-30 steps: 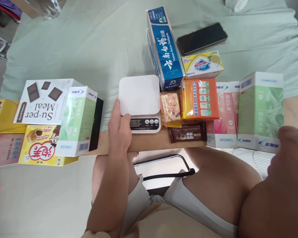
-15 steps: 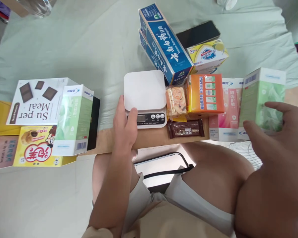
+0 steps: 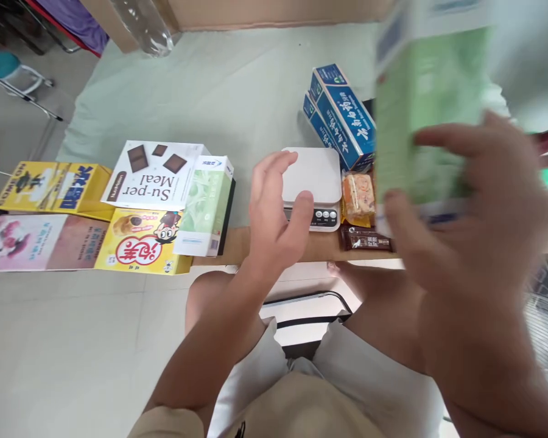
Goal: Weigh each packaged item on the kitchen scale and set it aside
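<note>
My right hand (image 3: 475, 207) grips a tall green-and-white carton (image 3: 432, 109), raised off the table and blurred by motion. It covers much of the right side. My left hand (image 3: 278, 207) hovers over the left edge of the white kitchen scale (image 3: 313, 173), thumb and fingers apart, holding nothing. Nothing lies on the scale's plate, and part of its display is hidden by the thumb. Beside the scale sit a wrapped nougat-like snack (image 3: 358, 198) and a brown-wrapped bar (image 3: 366, 238). Two blue toothpaste boxes (image 3: 342, 115) lie behind them.
At left stand a white Su-per Meal box (image 3: 153, 176), another green-and-white carton (image 3: 204, 207), a yellow puff snack box (image 3: 141, 243), a yellow box (image 3: 55, 185) and a pink box (image 3: 41, 240). A clear plastic bottle (image 3: 148, 30) lies at the back.
My right hand has taken hold of the green-and-white carton at right and lifted it. My left hand has come up off the scale's side. The camera view has shifted left.
</note>
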